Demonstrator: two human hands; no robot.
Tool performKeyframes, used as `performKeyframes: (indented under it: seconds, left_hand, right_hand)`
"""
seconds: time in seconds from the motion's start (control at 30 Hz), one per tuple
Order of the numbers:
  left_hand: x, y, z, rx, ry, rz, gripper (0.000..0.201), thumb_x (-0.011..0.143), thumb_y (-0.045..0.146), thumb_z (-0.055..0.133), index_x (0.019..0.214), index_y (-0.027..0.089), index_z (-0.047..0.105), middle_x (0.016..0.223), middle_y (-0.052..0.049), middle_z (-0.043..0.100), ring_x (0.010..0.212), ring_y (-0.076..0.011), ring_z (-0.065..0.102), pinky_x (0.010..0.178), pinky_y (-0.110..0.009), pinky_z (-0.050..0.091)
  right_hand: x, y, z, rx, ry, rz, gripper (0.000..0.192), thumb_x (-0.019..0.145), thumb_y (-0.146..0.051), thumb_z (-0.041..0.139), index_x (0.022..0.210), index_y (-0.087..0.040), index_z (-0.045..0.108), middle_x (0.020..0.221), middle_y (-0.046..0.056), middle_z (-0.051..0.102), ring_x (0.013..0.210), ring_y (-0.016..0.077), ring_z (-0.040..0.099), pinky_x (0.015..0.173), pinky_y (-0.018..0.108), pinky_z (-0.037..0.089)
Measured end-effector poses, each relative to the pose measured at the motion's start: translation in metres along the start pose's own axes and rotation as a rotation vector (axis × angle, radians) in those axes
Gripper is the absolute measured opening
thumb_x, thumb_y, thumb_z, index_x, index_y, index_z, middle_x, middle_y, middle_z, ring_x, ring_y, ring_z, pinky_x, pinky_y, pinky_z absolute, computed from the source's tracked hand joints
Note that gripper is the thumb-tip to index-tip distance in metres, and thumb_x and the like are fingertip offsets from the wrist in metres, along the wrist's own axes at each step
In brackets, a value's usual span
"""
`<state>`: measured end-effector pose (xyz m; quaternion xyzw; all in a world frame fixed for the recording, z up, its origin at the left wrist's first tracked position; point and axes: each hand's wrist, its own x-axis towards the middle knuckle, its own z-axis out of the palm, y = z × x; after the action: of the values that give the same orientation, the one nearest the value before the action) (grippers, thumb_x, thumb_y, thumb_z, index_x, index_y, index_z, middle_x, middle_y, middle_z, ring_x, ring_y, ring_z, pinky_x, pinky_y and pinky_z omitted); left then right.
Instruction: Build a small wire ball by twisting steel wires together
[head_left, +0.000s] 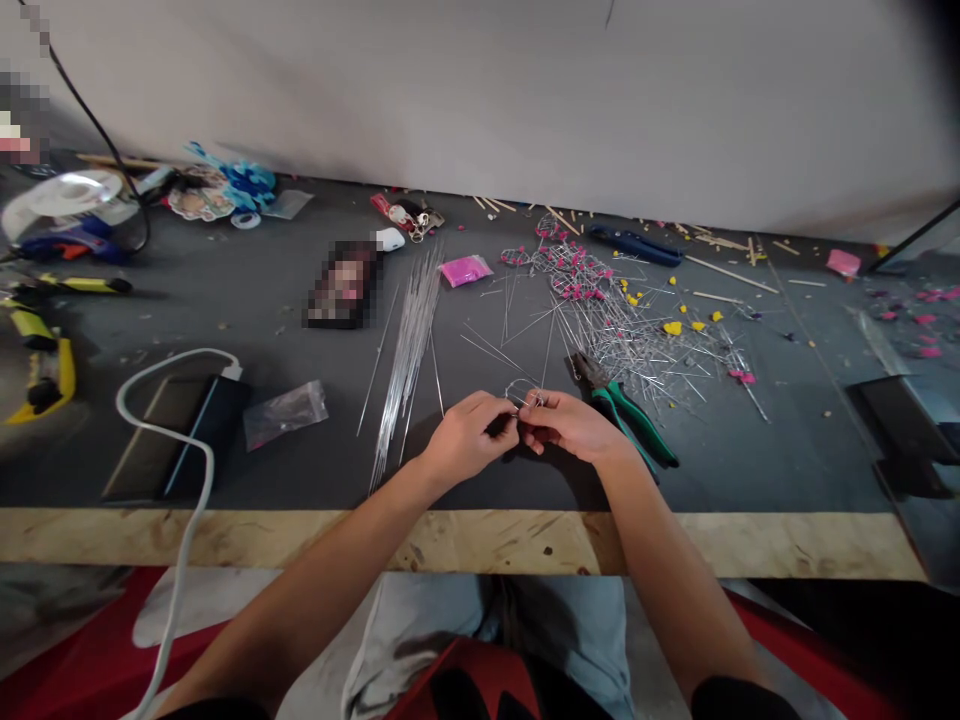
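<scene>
My left hand (472,435) and my right hand (568,425) meet above the grey tabletop near its front edge. Between their fingertips is a thin piece of wire (517,388), bent into a loop. Both hands are closed in a pinch on it; its lower part is hidden by the fingers. Just right of my right hand lie pliers (630,420) with green handles, jaws pointing away from me. To the left of my left hand, a bundle of straight wires (409,345) lies lengthwise. Beyond the pliers is a heap of bent wires (574,270) with small pink pieces on them.
Yellow bits (673,328) lie among the wires. A pink packet (465,270) and a phone (343,285) are farther back. On the left are a power bank (180,435) with a white cable, a plastic bag (285,412) and yellow-handled tools (45,370). Dark-blue-handled cutters (637,245) lie at the back.
</scene>
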<state>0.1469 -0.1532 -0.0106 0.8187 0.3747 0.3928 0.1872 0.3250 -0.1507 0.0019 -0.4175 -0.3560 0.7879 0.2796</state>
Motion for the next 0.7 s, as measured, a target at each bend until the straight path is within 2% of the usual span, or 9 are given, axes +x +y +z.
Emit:
performKeyframes:
  seconds: [0.13,0.27,0.57,0.7]
  left_hand:
    - [0.0017,0.0002,-0.0018,0.008,-0.005,0.024,0.010,0.078,0.015,0.052,0.079,0.017,0.062,0.070,-0.002,0.063,0.065,-0.0122,0.058,0.062,-0.024,0.049]
    - [0.0022,-0.0004,-0.0022,-0.005,-0.037,0.030,0.010,0.078,0.015,0.052,0.078,0.017,0.061,0.071,-0.003,0.064,0.067,-0.0127,0.058,0.065,-0.025,0.050]
    - [0.0016,-0.0006,-0.0035,-0.083,-0.071,-0.099,0.009,0.078,0.019,0.057,0.083,0.018,0.064,0.075,-0.002,0.066,0.068,-0.0117,0.061,0.066,-0.024,0.050]
    - [0.0009,-0.0040,-0.0025,-0.136,-0.074,-0.073,0.011,0.081,0.021,0.056,0.085,0.019,0.066,0.076,-0.001,0.068,0.069,-0.0108,0.060,0.066,-0.023,0.050]
  right_hand:
    - [0.0003,0.0003,-0.0013,-0.018,0.002,-0.033,0.027,0.070,-0.037,0.072,0.072,-0.016,0.056,0.062,-0.001,0.060,0.058,0.0097,0.055,0.053,0.022,0.044]
    - [0.0006,0.0008,-0.0039,-0.036,0.015,-0.074,0.028,0.069,-0.039,0.073,0.077,-0.016,0.058,0.060,-0.004,0.055,0.053,0.0068,0.049,0.052,0.020,0.040]
    - [-0.0032,-0.0048,-0.0080,-0.044,0.025,0.013,0.022,0.069,-0.032,0.072,0.079,-0.014,0.061,0.062,0.000,0.062,0.056,0.0086,0.055,0.052,0.020,0.043]
    - [-0.0038,-0.0054,-0.0095,-0.022,0.029,0.020,0.017,0.069,-0.027,0.070,0.077,-0.015,0.061,0.060,0.000,0.062,0.053,0.0084,0.055,0.049,0.020,0.042]
